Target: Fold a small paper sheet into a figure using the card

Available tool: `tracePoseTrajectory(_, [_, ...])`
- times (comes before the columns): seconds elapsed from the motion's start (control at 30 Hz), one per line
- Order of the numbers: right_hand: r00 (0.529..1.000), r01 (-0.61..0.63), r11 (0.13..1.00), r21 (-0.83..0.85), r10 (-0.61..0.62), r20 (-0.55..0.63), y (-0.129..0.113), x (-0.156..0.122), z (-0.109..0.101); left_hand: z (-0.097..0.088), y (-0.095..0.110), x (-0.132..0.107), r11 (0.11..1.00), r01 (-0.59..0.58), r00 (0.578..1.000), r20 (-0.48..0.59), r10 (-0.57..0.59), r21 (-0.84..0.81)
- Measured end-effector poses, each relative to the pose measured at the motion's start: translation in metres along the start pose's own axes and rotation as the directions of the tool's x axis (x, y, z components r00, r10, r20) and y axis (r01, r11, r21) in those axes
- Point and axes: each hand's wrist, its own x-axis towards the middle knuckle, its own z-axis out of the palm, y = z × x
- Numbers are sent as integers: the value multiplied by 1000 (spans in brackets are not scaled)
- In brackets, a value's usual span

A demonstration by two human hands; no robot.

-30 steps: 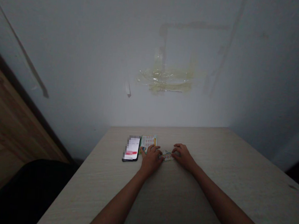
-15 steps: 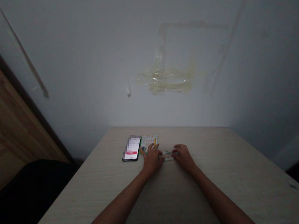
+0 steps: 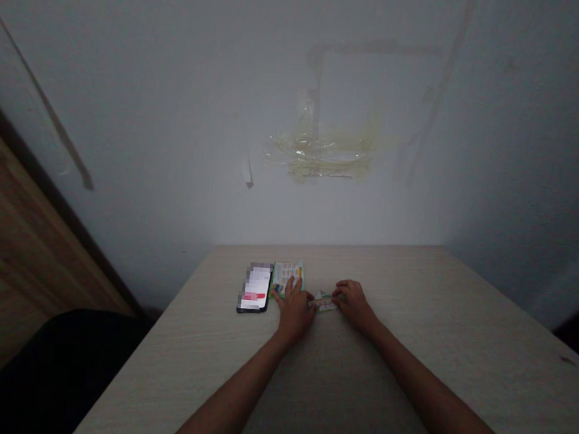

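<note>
Pinching paper [image 3: 325, 304], right hand [image 3: 354, 303]; left hand [image 3: 296, 313] at other end, fingers over booklet [image 3: 289, 270], grip unclear. Phone [image 3: 259, 285] nearest left edge of table [image 3: 406, 387].

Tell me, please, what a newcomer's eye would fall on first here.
Probably the phone, its bright screen standing out on the dim table, left of the hands. Next, perhaps, the small printed paper between left hand and right hand, then shiny tape on the wall above.

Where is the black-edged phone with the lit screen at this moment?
In the head view, the phone lies left of centre on the pale wood-grain table, just left of the colourful printed paper and the left hand.
</note>
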Motion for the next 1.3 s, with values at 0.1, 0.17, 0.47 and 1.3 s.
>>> tracePoseTrajectory(0.1, [1000, 13, 1000, 3, -13, -1, 2, 0, 1, 3, -1, 1, 1000, 2, 1000, -13, -2, 13])
tracePoseTrajectory(0.17, [1000, 9, 1000, -2, -9, 2, 4, 1, 3, 4, -2, 1, 1000, 8, 1000, -11, -8, 12])
tracePoseTrajectory(0.47, [1000, -30, 999, 15, 30, -4, 7, 1, 7, -3, 2, -1, 1000, 25, 999, -45, -25, -16])
tracePoseTrajectory(1.3, [979, 185, 982, 43, -181, -96, -3, 3, -26, -28, -6, 3, 995, -64, 987, -154, 51, -79])
